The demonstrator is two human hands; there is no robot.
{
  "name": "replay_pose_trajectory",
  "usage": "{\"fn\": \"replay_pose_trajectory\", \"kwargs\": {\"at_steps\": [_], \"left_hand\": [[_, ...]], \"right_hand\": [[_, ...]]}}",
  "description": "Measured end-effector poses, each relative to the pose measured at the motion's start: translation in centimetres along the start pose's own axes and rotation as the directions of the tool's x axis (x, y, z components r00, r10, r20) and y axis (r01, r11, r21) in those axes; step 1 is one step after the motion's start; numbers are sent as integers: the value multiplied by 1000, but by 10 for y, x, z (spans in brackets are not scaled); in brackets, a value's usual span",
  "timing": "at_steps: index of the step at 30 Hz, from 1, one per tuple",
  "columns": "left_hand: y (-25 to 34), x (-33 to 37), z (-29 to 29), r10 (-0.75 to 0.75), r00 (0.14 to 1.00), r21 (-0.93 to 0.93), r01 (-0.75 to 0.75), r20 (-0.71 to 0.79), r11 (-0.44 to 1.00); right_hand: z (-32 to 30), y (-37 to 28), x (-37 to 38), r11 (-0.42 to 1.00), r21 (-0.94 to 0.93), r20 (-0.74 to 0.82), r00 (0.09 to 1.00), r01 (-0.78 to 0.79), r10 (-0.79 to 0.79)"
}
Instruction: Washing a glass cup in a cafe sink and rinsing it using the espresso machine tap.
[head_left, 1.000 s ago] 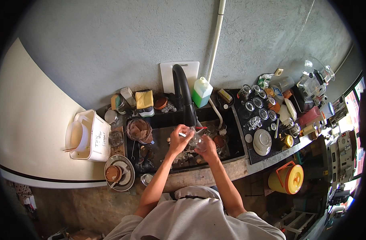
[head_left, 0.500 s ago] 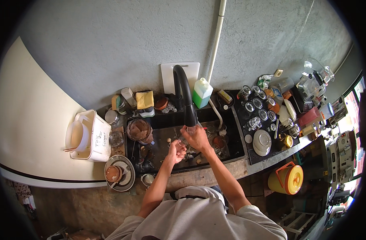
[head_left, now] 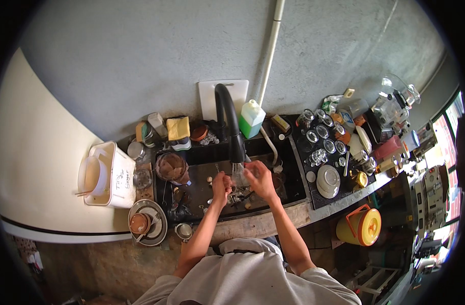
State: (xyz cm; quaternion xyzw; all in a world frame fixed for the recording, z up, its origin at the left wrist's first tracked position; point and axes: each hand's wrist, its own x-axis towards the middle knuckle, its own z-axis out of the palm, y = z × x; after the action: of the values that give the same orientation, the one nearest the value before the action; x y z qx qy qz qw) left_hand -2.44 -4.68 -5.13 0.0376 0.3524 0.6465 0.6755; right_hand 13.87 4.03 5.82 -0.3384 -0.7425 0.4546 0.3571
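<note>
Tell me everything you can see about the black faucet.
The faucet is tall and black, with a neck that arches over the sink and a thicker spray head pointing down. Its surface looks smooth; whether it is metal or plastic, I can't tell. It stands at the sink's back edge, in front of a white board. Water streams from the spray head, with the left hand and right hand just below; neither visibly grips it.

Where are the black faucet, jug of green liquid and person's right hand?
Black faucet (head_left: 232, 120): head view, on its neck.
Jug of green liquid (head_left: 252, 122): head view, on its body.
Right hand (head_left: 262, 180): head view, on its back.
</note>
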Motion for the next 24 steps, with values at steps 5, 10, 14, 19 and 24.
{"fn": "replay_pose_trajectory", "kwargs": {"at_steps": [5,10,14,19,24], "left_hand": [[-6,-16,52,725,682,624,-526,-95,577],[-2,-4,23,-239,971,195,231,23,953],[0,1,45,-560,828,317,521,39,792],[-31,23,26,-274,957,297,291,-99,910],[-49,33,31,-177,974,223,206,-142,953]], "right_hand": [[-32,-4,-15,512,501,257,685,-698,682],[-51,-79,-27,918,-367,134,985,150,-107],[-84,-109,-34,924,-376,199,980,69,8],[-178,-119,-40,868,-487,-50,990,93,-134],[-292,-85,-61,737,-656,-245,970,-163,-3]]}}
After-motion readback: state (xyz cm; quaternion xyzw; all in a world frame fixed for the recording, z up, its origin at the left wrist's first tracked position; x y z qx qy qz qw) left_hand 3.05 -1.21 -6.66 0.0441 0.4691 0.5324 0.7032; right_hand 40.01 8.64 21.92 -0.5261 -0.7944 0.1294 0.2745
